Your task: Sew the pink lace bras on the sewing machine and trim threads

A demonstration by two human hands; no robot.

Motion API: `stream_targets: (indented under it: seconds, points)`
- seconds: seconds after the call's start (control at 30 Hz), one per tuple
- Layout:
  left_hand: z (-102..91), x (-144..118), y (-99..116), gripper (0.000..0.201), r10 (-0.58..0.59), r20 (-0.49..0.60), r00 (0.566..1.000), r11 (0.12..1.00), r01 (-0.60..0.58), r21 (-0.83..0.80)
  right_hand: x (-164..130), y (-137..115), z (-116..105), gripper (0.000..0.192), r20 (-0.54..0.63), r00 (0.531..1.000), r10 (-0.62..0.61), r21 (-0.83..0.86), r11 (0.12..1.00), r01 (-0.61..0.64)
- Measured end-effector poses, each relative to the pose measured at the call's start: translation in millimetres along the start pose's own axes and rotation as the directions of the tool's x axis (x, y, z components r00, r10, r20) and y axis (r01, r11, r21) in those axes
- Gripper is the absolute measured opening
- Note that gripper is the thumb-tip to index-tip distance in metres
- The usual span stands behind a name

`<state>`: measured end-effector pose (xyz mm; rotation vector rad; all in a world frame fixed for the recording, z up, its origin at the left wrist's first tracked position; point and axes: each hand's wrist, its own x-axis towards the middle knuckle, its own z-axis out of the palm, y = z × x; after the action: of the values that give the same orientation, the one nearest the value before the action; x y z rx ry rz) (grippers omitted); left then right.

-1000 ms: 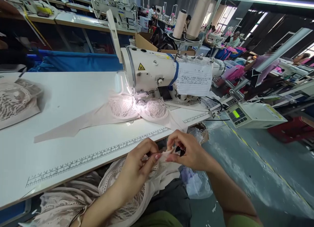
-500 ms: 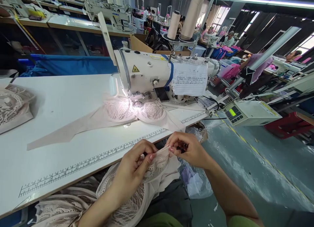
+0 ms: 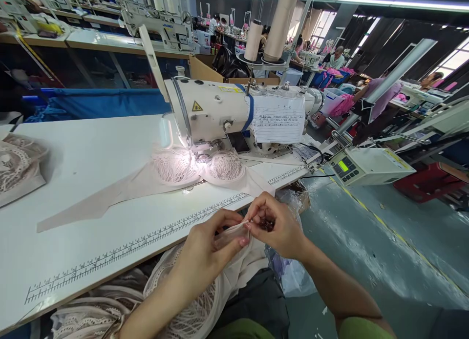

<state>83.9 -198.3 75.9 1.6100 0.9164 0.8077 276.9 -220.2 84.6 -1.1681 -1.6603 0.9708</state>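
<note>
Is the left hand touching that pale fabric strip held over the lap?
Touching. The head view shows the left hand pinching the fabric strip between thumb and fingers, no gap.

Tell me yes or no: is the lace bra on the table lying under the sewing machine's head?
Yes, the lace bra lies on the white table with its cups lit right beneath the head of the sewing machine.

Both hands meet fingertip to fingertip, the left hand (image 3: 207,246) and right hand (image 3: 278,226) pinched closed, forearms angled inward.
</note>
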Motion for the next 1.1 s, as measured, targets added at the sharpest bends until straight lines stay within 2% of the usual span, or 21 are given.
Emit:
stream_targets:
  seconds: [0.1,0.2,0.33,0.4,0.5,0.57,0.7,0.9,1.1]
  points:
    - [4.8,0.8,0.3,0.020,-0.060,-0.055,0.997,0.994,0.065,0.090,-1.4,-3.2,2.3,0.016,0.015,1.000,-0.009,-0.062,0.998,0.009]
    - [6.1,1.0,-2.0,0.025,-0.113,-0.112,0.987,0.993,0.116,0.025,-0.7,-0.4,-0.3,0.015,-0.014,0.999,-0.043,-0.076,0.996,0.041]
    - [4.3,1.5,-5.1,0.025,-0.202,-0.086,0.976,0.969,0.186,-0.164,-1.2,8.5,-8.2,0.043,-0.053,0.999,-0.003,-0.042,0.999,0.001]
    - [3.5,1.9,-6.3,0.022,-0.230,-0.069,0.971,0.948,0.207,-0.243,-2.0,10.2,-11.8,0.049,0.009,1.000,0.024,-0.069,0.997,-0.023]
    - [2.9,2.4,-7.6,0.018,-0.220,-0.041,0.975,0.937,0.200,-0.288,-1.3,7.5,-14.6,0.057,0.140,0.990,0.006,-0.126,0.992,0.012]
    - [2.8,2.8,-7.9,0.017,-0.210,-0.029,0.977,0.937,0.192,-0.292,0.6,4.6,-14.5,0.052,0.188,0.982,0.017,-0.128,0.992,0.007]
    - [2.9,4.3,-7.0,0.017,-0.215,-0.016,0.977,0.935,0.201,-0.293,4.0,2.2,-10.8,0.032,0.177,0.982,0.065,-0.063,0.996,-0.055]
    - [2.8,5.3,-7.2,0.021,-0.217,-0.023,0.976,0.949,0.205,-0.242,2.9,5.7,-5.6,0.024,0.175,0.981,0.085,-0.056,0.995,-0.076]
    - [1.9,2.0,-9.7,0.023,-0.230,-0.019,0.973,0.969,0.227,-0.093,2.3,10.9,-3.6,0.022,0.187,0.975,0.123,0.017,0.992,-0.128]
